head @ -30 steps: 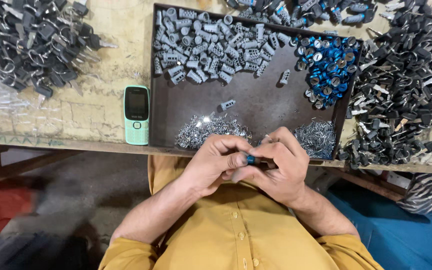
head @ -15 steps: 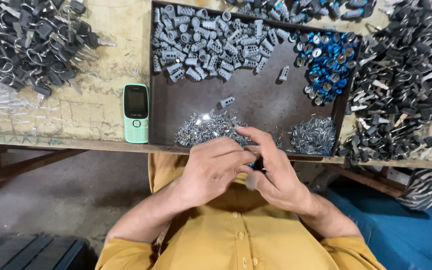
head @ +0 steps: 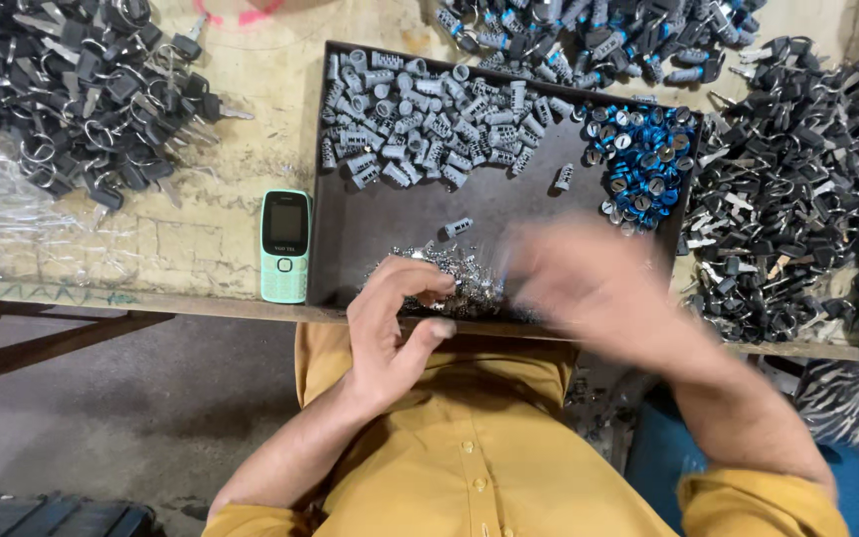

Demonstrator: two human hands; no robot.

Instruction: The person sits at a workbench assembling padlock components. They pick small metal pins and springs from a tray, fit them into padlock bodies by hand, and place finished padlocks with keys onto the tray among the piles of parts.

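1. The left hand (head: 390, 323), fingers curled and pinching nothing visible, touches the small silver parts (head: 449, 278) at the dark tray (head: 370, 239)'s 6 o'clock edge.
2. The right hand (head: 589, 283) is blurred; its grip cannot be told.
3. Bare tray floor lies at 12 o'clock.
4. The worktop (head: 201, 239) holds a phone (head: 284, 246) at 9 o'clock.

left hand (head: 390, 328) curls near small metal bits (head: 449, 278); right hand (head: 589, 283) blurred, perhaps empty.

Across the top of the frame ran a pale, scuffed wooden worktop (head: 201, 149), its surface stained and scratched, with a pink mark near the upper edge. Its front edge cut straight across mid-frame. Below it at the left, a dark wooden brace (head: 52, 338) slanted under the worktop. The floor (head: 131, 438) at lower left was grey, dusty concrete. Light fell flat and even.
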